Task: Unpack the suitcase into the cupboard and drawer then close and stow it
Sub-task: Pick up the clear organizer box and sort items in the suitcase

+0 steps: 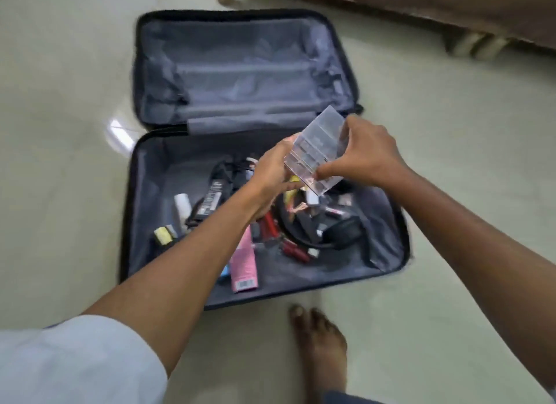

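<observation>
While the dark, grey-lined fabric suitcase lies open flat on the pale floor, the left hand and right hand grasp a clear plastic compartment box from either side, raised above the suitcase's nearer half, where a pink carton and other blurred small items lie.

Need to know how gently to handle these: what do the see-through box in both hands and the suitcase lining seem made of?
The clear rectangular box looks like rigid glossy plastic: transparent, sharp edges, ridged dividers. The grey suitcase lining looks like thin woven fabric with a slight sheen; it wrinkles and folds.
</observation>
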